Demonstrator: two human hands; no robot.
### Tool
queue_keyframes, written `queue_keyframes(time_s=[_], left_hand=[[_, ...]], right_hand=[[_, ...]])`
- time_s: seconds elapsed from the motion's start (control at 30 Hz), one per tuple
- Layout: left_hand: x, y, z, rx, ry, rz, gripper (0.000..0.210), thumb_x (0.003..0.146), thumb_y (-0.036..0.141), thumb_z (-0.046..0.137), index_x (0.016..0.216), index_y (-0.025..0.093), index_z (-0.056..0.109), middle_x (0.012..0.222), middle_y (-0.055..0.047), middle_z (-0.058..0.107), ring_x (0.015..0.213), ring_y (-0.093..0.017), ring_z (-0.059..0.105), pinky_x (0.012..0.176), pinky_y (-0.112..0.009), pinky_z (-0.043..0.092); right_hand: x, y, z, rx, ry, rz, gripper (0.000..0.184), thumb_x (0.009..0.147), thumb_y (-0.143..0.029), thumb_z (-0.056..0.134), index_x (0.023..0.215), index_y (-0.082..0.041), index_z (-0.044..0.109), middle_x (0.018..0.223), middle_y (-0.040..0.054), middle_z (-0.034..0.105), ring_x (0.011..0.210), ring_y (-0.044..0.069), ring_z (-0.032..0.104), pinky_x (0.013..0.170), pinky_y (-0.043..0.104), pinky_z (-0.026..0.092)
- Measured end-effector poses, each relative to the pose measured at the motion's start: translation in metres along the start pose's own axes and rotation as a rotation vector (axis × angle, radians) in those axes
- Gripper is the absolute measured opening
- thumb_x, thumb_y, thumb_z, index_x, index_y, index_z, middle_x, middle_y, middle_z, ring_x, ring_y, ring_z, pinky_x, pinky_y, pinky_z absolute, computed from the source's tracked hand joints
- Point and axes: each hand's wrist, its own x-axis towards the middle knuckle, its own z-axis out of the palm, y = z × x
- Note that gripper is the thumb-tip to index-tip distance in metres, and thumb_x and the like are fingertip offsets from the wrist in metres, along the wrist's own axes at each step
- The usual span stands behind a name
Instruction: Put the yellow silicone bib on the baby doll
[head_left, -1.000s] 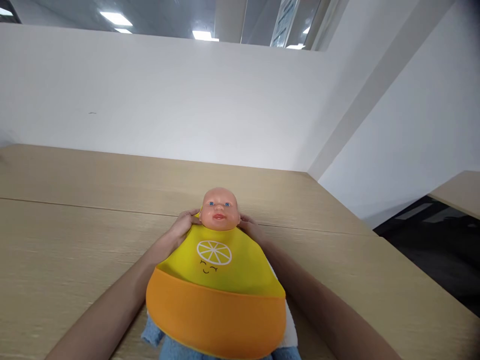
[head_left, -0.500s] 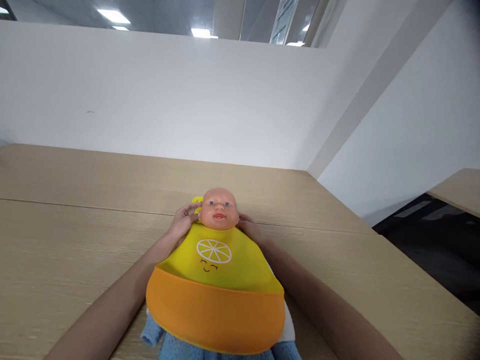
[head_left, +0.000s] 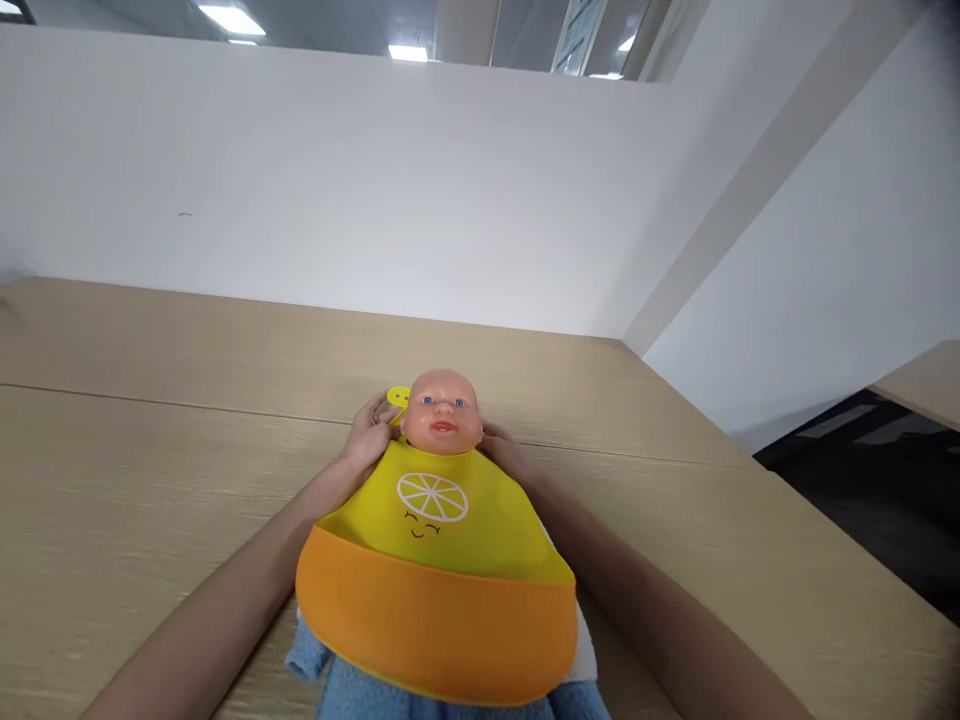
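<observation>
1. We are pinching the bib's strap end (head_left: 398, 398) with our left hand (head_left: 370, 438), fingers closed on the small yellow tab just beside the doll's head on its left in the picture.
2. We are keeping our right hand (head_left: 501, 452) at the other side of the neck; its fingers are tucked behind the doll's head (head_left: 442, 410), so we cannot tell whether they are closed on the other strap or only resting there.
3. We are judging that fastening goes best if both hands are drawing the strap ends evenly behind the neck, keeping the collar snug under the chin without twisting, and lifting the head only slightly.
4. The bib (head_left: 439, 560) is lying flat over the doll's front, yellow with a lemon-slice face on top and an orange pocket along the bottom, near us.
5. The doll is lying face up on a blue towel (head_left: 352, 690), with a white cloth edge (head_left: 585, 655) showing at the right.
6. All of it is resting on the light wooden desk (head_left: 150, 480), against a white wall (head_left: 300, 180).
</observation>
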Motion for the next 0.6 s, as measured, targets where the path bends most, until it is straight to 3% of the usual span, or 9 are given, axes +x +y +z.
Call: queue_keyframes(time_s=[0.13, 0.3, 0.47, 0.6], left_hand=[[0.007, -0.003, -0.007, 0.018, -0.039, 0.018, 0.073, 0.061, 0.002, 0.057, 0.131, 0.022, 0.047, 0.094, -0.008, 0.068, 0.059, -0.011, 0.059, 0.051, -0.021, 0.044], [0.012, -0.003, -0.011, 0.057, -0.078, 0.001, 0.062, 0.068, 0.012, 0.058, 0.129, 0.02, 0.05, 0.079, -0.007, 0.066, 0.059, -0.016, 0.06, 0.051, -0.025, 0.045], [0.011, 0.003, -0.013, 0.064, -0.095, -0.007, 0.073, 0.055, -0.001, 0.056, 0.125, 0.02, 0.051, 0.08, -0.003, 0.065, 0.063, -0.014, 0.059, 0.054, -0.023, 0.044], [0.011, 0.008, -0.016, 0.048, -0.162, -0.042, 0.066, 0.05, -0.002, 0.06, 0.112, 0.019, 0.055, 0.069, 0.003, 0.059, 0.058, -0.012, 0.055, 0.053, -0.022, 0.042]], right_hand=[[0.005, 0.006, -0.005, 0.011, -0.039, -0.008, 0.026, 0.061, -0.025, 0.07, 0.087, -0.018, 0.071, 0.092, 0.0046, 0.071, 0.085, 0.024, 0.063, 0.077, 0.034, 0.048], [0.011, 0.012, -0.01, -0.018, -0.032, -0.025, 0.028, 0.059, -0.023, 0.07, 0.086, -0.024, 0.071, 0.098, 0.0039, 0.07, 0.091, 0.025, 0.062, 0.08, 0.037, 0.048], [0.008, 0.01, -0.006, -0.033, -0.011, 0.026, 0.025, 0.057, -0.023, 0.069, 0.082, -0.022, 0.07, 0.093, 0.0059, 0.071, 0.086, 0.026, 0.064, 0.074, 0.037, 0.049], [0.005, 0.006, -0.001, -0.03, 0.029, 0.076, 0.024, 0.052, -0.024, 0.069, 0.075, -0.018, 0.067, 0.08, 0.0057, 0.071, 0.078, 0.026, 0.065, 0.069, 0.035, 0.048]])
